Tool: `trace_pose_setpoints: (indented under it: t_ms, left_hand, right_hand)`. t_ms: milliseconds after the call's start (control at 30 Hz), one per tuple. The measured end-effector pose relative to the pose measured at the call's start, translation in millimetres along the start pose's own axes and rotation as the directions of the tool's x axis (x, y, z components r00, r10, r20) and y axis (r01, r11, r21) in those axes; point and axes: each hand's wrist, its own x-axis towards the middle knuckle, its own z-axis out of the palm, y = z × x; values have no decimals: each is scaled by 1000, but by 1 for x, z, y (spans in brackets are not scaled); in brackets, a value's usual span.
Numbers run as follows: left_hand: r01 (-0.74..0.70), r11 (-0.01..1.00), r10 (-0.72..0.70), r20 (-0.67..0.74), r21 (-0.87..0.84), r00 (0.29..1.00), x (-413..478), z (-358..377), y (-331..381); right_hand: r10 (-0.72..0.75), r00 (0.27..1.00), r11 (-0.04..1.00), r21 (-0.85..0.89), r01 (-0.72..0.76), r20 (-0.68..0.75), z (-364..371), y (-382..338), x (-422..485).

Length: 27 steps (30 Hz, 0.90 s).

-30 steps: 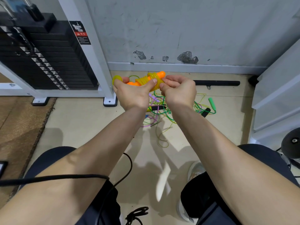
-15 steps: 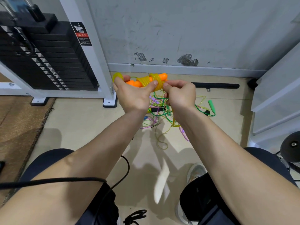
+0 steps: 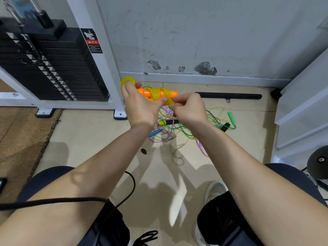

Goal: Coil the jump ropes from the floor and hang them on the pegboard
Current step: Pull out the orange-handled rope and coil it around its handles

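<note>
A jump rope with orange handles [image 3: 156,94] has its translucent yellow cord wound tightly around them. My left hand [image 3: 140,107] grips the handle bundle, and a yellow cord loop [image 3: 128,81] sticks out above its fingers. My right hand [image 3: 188,108] pinches the yellow cord at the bundle's right end. Below my hands, a tangle of green, yellow and purple jump ropes [image 3: 179,132] lies on the floor, with a green handle [image 3: 231,118] and a blue handle [image 3: 155,133]. No pegboard is in view.
A weight stack machine [image 3: 53,68] with a white frame post [image 3: 99,55] stands at the left. A black bar [image 3: 229,96] lies along the wall base. White panels [image 3: 301,110] rise on the right. A black cable [image 3: 53,201] crosses my left arm. My knees and a shoe [image 3: 214,189] are below.
My right hand has shifted slightly left and closer to the bundle, pinching the cord at its end. The bundle stays in my left hand.
</note>
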Motion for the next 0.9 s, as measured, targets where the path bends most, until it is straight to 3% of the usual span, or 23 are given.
trace_pose_setpoints:
  t_ms: [100,200,367,567,667,800,900]
  left_hand:
    - [-55,995,51,57,85,997,2,-4,-3]
    - [-149,978,128,142,145,982,4,-8,-3]
    - [-250,951,194,281,180,940,3,-10,-8]
    - [-304,948,241,420,91,875,5,-16,-15]
    - [-273,961,231,447,30,864,8,-21,-19]
    - [-268,963,213,537,26,816,7,-30,-19]
    - [-286,957,199,637,36,745,-1,-25,-22]
  right_hand:
    - [-82,990,949,-293,114,119,-1,-6,-6]
    - [-83,971,904,-393,168,224,-3,-10,-8]
    - [13,898,997,-69,19,440,-14,-11,-12]
    - [119,721,990,-22,-142,682,-29,-13,-11]
    - [35,619,975,109,-193,784,-36,-12,-12]
    - [-71,581,996,24,87,811,-37,-15,-23]
    - [-174,618,886,-153,438,767,-33,-21,-31]
